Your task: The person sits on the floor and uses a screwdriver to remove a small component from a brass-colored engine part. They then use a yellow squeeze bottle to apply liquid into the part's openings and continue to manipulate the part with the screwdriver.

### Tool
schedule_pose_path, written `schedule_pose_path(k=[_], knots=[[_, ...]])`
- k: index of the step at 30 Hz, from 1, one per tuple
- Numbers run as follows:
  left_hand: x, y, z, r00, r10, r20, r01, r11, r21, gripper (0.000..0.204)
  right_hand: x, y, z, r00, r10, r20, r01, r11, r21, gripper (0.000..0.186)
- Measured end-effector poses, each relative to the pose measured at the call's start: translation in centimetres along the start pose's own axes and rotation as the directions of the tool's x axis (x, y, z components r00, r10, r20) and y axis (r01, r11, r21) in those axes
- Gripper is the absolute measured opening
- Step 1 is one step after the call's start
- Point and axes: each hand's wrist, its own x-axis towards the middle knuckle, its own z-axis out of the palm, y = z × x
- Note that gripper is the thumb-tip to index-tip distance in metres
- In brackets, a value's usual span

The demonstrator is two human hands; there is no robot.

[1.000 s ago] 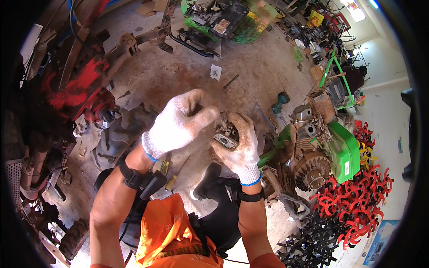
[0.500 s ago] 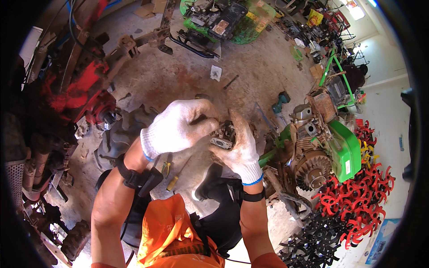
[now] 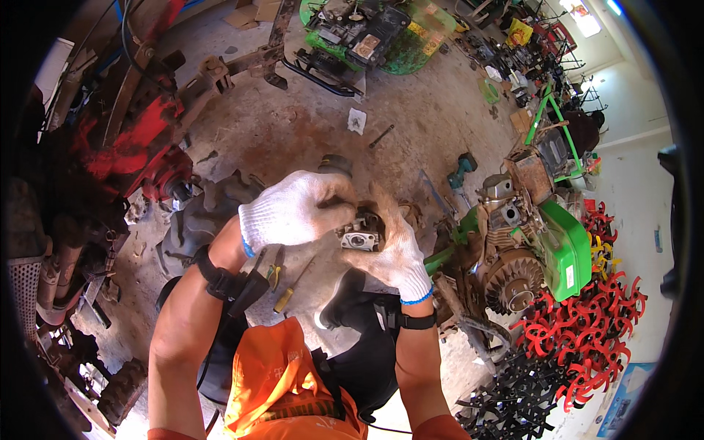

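My right hand, in a soiled white glove with a blue cuff, grips a small metal carburetor-like part with a pale flange and round bore. My gloved left hand has its fingers curled in a pinch against the part's upper left side; what is between them is hidden. Just beyond that hand is a dark round object. On the floor below the hands lie a yellow-handled screwdriver and pliers. My orange garment is at the bottom.
A dirty engine with a green tank stands at right, above piled red blades and black blades. Red machinery crowds the left, beside a grey casting. A cordless drill lies behind. A green machine stands at the back.
My left hand has lowered beside the metal part, which has turned so its flange faces me more squarely and sits a little lower. The dark round object now shows above the left hand.
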Motion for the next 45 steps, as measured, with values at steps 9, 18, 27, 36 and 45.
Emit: schedule_pose_path(k=[9,18,27,36,45], knots=[[-0.3,1.3,-0.1,0.997,-0.072,-0.001,0.072,0.994,0.083,0.022,0.4,0.6,0.8,0.999,-0.006,-0.031,0.014,0.960,0.281,0.119],[-0.2,-0.1,0.0,0.997,-0.005,0.076,0.012,0.996,-0.092,0.018,0.2,0.8,0.4,0.998,-0.058,-0.031,0.064,0.960,0.272,0.119],[-0.1,-0.9,-0.5,0.993,0.050,0.103,-0.039,0.994,-0.106,0.015,0.4,0.8,0.6,0.994,0.015,0.106,-0.043,0.963,0.267,0.081],[0.1,-1.0,-0.1,0.999,-0.003,0.051,0.018,0.960,-0.281,0.019,0.3,0.5,1.1,0.997,-0.080,0.007,0.078,0.987,0.138,0.075],[0.4,-1.6,-0.5,0.991,0.027,0.134,0.018,0.946,-0.324,0.019,0.1,3.7,1.7,0.975,0.075,0.211,-0.174,0.847,0.503,0.076]])
